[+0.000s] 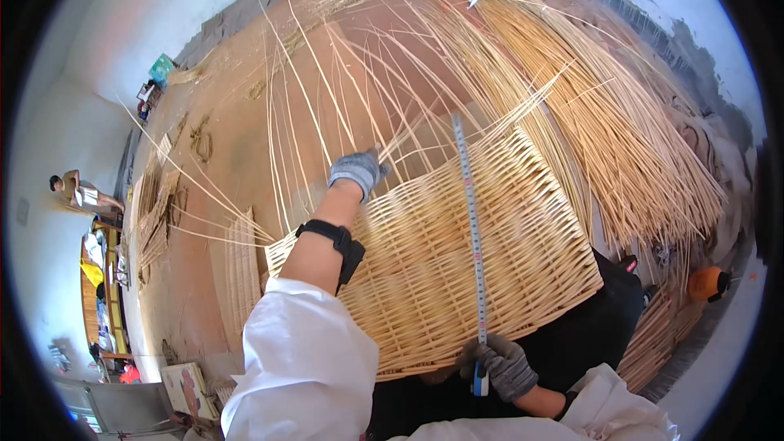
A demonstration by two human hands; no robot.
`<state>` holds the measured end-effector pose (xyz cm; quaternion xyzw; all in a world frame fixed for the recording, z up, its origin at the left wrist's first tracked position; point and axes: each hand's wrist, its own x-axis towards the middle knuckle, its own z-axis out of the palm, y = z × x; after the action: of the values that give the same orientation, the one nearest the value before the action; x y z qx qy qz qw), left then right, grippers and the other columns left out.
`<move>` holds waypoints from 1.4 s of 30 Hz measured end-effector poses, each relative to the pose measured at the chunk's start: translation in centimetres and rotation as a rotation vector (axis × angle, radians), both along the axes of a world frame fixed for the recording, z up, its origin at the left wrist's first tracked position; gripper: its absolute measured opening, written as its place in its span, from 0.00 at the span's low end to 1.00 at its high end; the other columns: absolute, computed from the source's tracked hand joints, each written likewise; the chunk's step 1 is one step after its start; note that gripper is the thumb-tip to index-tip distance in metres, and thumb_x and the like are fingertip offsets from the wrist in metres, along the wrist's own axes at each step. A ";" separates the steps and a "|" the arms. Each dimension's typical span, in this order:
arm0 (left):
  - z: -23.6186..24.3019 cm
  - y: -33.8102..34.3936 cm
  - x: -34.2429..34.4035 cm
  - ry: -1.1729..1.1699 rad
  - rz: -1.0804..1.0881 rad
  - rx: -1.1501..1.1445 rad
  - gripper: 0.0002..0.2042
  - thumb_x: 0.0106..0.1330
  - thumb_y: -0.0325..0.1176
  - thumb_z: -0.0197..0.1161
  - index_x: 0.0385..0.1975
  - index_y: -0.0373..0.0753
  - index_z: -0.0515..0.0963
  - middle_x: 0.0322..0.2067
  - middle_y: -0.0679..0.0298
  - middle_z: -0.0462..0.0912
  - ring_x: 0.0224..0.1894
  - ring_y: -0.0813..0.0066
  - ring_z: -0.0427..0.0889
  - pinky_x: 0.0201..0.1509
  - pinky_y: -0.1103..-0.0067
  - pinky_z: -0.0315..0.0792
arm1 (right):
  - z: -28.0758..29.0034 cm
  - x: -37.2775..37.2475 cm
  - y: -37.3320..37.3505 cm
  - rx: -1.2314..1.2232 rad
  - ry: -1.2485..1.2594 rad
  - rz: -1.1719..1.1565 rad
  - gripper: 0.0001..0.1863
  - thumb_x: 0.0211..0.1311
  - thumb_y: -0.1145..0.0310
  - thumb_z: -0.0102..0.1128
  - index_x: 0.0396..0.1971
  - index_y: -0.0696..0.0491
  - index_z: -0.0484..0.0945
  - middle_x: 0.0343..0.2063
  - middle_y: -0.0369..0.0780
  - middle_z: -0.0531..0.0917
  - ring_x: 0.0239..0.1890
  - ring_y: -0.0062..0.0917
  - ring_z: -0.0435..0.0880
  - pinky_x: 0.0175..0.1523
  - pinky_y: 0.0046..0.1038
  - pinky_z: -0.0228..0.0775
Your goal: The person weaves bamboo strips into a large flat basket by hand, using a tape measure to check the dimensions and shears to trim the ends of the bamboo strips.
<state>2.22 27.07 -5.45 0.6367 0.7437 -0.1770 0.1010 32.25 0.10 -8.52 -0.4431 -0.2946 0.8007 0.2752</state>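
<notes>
The right hand (505, 366) pinches a measuring tape (472, 229) over the light, stiff woven mat (441, 261), while the left hand (357, 171) seemingly clasps its springy loose stakes (327, 90).

Pretty sure anyone would clock this as a basket-weaving workshop. I've got big fans of long pale yellow wicker rods (572, 90) spread over the bare reddish-brown dirt floor (245, 139), and flat woven wicker panels (155, 212) stacked by the rough whitewashed wall (155, 8).
</notes>
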 end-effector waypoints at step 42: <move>0.0 -5.3 -2.7 -0.561 0.203 0.159 0.22 0.52 0.48 0.62 0.34 0.32 0.78 0.35 0.53 0.80 0.39 0.59 0.79 0.44 0.73 0.71 | 1.6 0.0 -0.5 -0.430 0.071 0.274 0.13 0.60 0.66 0.52 0.38 0.62 0.72 0.28 0.46 0.81 0.24 0.30 0.81 0.28 0.28 0.75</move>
<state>-0.46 21.79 -5.43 0.5890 0.7582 0.0752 0.2693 32.22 -0.36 -6.88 -0.4191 -0.1650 0.8898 0.0735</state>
